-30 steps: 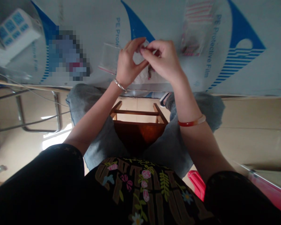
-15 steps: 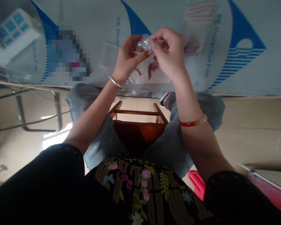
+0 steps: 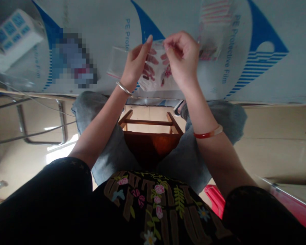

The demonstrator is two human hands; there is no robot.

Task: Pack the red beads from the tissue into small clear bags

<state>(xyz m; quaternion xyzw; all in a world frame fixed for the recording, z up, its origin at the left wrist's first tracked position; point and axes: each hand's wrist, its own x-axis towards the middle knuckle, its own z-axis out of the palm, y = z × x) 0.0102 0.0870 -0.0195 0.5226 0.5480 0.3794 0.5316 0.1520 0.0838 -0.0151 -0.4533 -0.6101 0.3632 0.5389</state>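
A clear plastic bag (image 3: 158, 47) stretches flat between my two hands just above the table. My left hand (image 3: 135, 64) grips its left side, thumb on top, with finger shapes showing faintly through the film. With thumb and fingertips pinched together, my right hand (image 3: 185, 56) holds the bag's upper right edge. Below the hands lies a pale clear packet (image 3: 155, 85), and small pink and dark flower-like pieces (image 3: 167, 72) show in or under the film. Which layer they lie in I cannot tell. Another clear bag with a red seal line (image 3: 115, 61) lies left of my left hand.
A stack of red-striped clear bags (image 3: 214, 30) lies right of my right hand. At the left are a white box with blue squares (image 3: 17, 37) and a blurred-out object (image 3: 78, 61). The film-covered table (image 3: 265, 81) ends just before my knees, by a wooden stool (image 3: 153, 139).
The crumpled plastic between my fingers is now spread flatter. My left hand has shifted slightly left and down, its thumb now pointing upward; my right hand stays pinched.
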